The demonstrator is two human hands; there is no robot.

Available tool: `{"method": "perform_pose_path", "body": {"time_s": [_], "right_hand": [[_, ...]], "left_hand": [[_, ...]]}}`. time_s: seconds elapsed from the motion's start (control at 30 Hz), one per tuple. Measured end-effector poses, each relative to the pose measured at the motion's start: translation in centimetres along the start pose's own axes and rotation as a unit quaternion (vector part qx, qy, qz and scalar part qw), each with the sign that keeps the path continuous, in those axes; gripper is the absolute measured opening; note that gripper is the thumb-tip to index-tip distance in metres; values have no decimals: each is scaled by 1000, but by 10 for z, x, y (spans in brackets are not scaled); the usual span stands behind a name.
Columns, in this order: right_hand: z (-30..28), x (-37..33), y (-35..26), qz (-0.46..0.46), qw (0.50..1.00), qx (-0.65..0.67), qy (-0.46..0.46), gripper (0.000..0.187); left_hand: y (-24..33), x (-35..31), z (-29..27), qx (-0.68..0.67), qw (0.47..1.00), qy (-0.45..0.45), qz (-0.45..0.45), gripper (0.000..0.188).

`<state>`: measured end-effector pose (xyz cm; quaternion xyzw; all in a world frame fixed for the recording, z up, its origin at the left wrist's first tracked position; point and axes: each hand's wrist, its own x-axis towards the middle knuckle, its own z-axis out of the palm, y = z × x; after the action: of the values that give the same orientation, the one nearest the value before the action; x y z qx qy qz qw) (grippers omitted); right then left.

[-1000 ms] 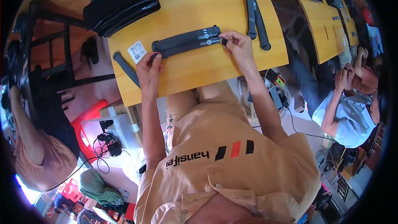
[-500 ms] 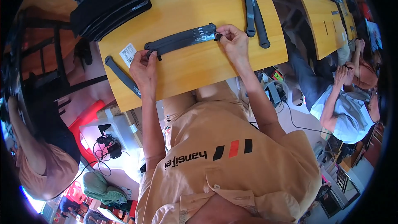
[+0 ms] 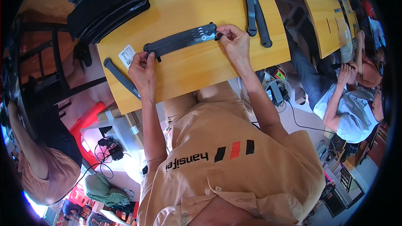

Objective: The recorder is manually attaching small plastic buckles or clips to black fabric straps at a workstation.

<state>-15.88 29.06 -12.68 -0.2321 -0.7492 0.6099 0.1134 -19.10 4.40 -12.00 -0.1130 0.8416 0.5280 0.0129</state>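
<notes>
A flat bundle of black straps (image 3: 180,42) with white print lies across the wooden table (image 3: 201,71) in front of me, tilted up to the right. My left hand (image 3: 142,73) pinches its left end, thumb and fingers closed on the dark edge. At the other end, my right hand (image 3: 237,48) has thumb and fingertips closed on a short black tab. Little of either pinched part shows beneath the fingers. A single black strap (image 3: 120,77) rests near the table's left edge, next to a white printed label (image 3: 126,55).
Two more black straps (image 3: 261,21) lie at the table's right side, partly crossed. A tall stack of black pieces (image 3: 106,14) fills the far left corner. Beyond, a person in a light blue shirt (image 3: 347,113) sits by another wooden table (image 3: 326,25). Another person's arm (image 3: 27,136) shows at left.
The view has shifted slightly, and the table and straps sit a little further left in it. Both hands keep their grip on the ends of the bundle, which has hardly moved.
</notes>
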Motion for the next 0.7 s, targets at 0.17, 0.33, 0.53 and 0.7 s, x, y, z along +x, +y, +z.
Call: {"method": "perform_pose_path", "body": {"time_s": [0.17,0.33,0.53,0.7], "right_hand": [[1,1,2,1,1000,6,10,13],[2,-1,-3,12,1000,28,9,14],[4,0,-2,-2,999,36,12,12],[4,-1,-4,0,999,47,16,10]], "left_hand": [[3,-1,0,7,1000,-2,-1,16],[-4,1,1,-4,1000,1,-2,16],[-2,1,2,-14,1000,14,-6,18],[-4,1,3,-10,1000,13,-10,17]]}}
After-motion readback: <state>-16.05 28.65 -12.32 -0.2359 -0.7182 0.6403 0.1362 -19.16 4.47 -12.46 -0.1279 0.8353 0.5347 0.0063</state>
